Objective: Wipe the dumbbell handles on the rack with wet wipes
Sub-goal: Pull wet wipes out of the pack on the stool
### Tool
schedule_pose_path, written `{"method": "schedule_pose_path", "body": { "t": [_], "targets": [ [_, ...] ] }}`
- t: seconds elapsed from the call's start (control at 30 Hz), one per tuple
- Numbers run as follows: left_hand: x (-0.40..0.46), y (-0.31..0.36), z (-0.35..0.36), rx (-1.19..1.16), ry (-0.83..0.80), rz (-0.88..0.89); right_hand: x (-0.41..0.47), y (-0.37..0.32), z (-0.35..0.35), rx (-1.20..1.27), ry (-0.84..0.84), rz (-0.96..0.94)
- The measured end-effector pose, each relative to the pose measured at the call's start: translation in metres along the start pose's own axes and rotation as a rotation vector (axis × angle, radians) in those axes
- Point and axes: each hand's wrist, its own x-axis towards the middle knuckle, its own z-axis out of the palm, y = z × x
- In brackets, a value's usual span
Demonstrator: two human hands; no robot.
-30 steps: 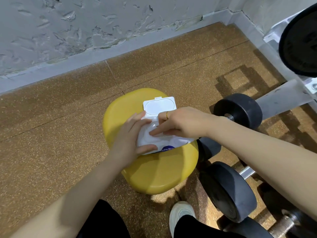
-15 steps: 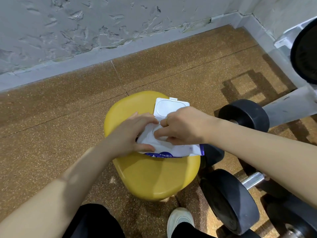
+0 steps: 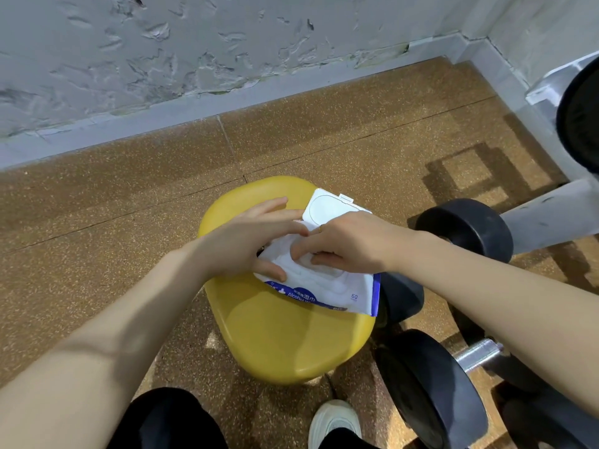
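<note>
A white and blue wet wipe pack (image 3: 340,293) lies on a yellow stool (image 3: 285,345), its white flip lid (image 3: 327,209) standing open at the far end. My left hand (image 3: 246,241) grips the pack's left side, thumb on its near edge. At the opening, my right hand (image 3: 353,244) pinches white wipe material between curled fingers and thumb. To the right are black dumbbells (image 3: 466,228) (image 3: 431,393); the nearer one's metal handle (image 3: 476,354) shows beside my right forearm.
The grey rack frame (image 3: 551,212) runs off to the right, with a black weight plate (image 3: 580,124) at the right edge. A peeling grey wall (image 3: 194,59) stands behind the brown speckled floor (image 3: 97,238). My white shoe (image 3: 334,422) is below the stool.
Both hands stayed on the pack while my right fingers worked down into the opening. More of the pack's blue printed front now shows. The view drifted slightly.
</note>
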Motion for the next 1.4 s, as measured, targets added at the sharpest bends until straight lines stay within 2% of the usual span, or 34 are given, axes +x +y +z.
{"method": "schedule_pose_path", "body": {
  "t": [0.1, 0.33, 0.5, 0.6, 0.77, 0.87, 1.03, 1.2, 1.4],
  "targets": [
    [0.002, -0.004, 0.000, 0.043, 0.008, -0.005, 0.001, 0.001, 0.004, -0.023, 0.065, -0.031],
    [0.004, -0.009, 0.000, 0.112, 0.053, 0.020, -0.001, 0.005, 0.010, 0.012, 0.074, -0.072],
    [0.002, -0.011, 0.005, 0.090, 0.109, 0.025, -0.012, 0.004, 0.015, 0.046, 0.157, -0.082],
    [-0.002, -0.013, 0.012, 0.042, 0.177, 0.069, -0.019, -0.001, 0.018, 0.104, 0.223, -0.054],
    [-0.003, -0.009, 0.016, -0.013, 0.198, 0.074, -0.025, -0.004, 0.019, 0.094, 0.281, -0.004],
    [-0.005, -0.008, 0.019, -0.010, 0.226, 0.091, -0.031, -0.006, 0.022, 0.136, 0.284, 0.081],
    [-0.004, -0.006, 0.022, -0.021, 0.283, 0.093, -0.044, -0.011, 0.033, 0.302, 0.431, 0.251],
    [-0.002, -0.009, 0.032, 0.033, 0.375, 0.140, -0.048, -0.016, 0.041, 0.324, 0.489, 0.310],
    [-0.003, -0.010, 0.036, 0.099, 0.385, 0.174, -0.045, -0.004, 0.038, 0.467, 0.608, 0.299]
  ]
}}
